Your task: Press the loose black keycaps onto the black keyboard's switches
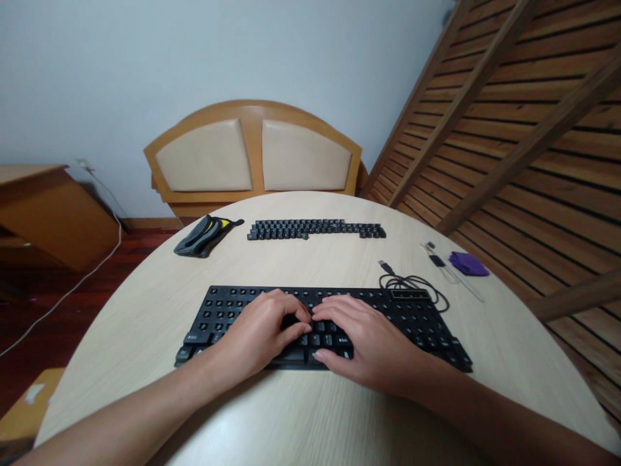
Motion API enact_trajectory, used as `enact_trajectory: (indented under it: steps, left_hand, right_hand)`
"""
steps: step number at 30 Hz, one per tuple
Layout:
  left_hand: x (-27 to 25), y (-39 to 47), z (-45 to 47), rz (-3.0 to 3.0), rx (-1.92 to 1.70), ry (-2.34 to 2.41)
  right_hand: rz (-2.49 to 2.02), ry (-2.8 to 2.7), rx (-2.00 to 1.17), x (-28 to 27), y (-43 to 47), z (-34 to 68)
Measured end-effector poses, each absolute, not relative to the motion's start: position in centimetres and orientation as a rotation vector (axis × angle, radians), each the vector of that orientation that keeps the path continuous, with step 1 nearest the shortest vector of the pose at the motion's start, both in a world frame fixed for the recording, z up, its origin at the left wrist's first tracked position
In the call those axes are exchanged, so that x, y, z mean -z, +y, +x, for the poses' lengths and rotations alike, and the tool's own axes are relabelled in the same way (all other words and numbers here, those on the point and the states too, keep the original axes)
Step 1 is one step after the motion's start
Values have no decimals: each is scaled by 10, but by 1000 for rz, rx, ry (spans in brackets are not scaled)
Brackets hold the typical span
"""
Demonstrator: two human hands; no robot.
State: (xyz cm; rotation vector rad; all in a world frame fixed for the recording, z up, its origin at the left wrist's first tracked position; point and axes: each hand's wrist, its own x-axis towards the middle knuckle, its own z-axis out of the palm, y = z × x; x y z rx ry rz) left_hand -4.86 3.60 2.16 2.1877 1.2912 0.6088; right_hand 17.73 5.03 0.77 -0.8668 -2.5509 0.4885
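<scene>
A black keyboard (301, 364) lies across the table in front of me. The lower rows partly carry keycaps, while the upper rows and the number pad show bare key sockets. Over its middle, my left hand (266, 327) is closed in a pinch, thumb and index fingertips close together at the keys; anything between them is too small to make out. My right hand (366, 340) rests on the keys just to the right, fingers stretched out and thumb apart. Beyond the keyboard, loose black keycaps (291, 228) stand in rows. Both palms hide part of the keyboard.
A coiled USB cable (412, 283) lies at the keyboard's upper right. A grey-and-yellow pouch (201, 239) sits at the far left. To the right are a purple cloth (468, 263) and a wire tool (444, 266). A chair (255, 152) stands behind the table (160, 285).
</scene>
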Motion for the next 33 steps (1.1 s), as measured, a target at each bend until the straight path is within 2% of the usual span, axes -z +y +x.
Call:
enact_trajectory:
  steps: [16, 33]
  left_hand:
    - [-26, 37, -50, 2164, -514, 1375]
    - [-19, 35, -53, 2213, -588, 1337]
  right_hand:
    - [-838, -2536, -513, -13, 49, 176]
    - [-851, -2566, -502, -12, 50, 177]
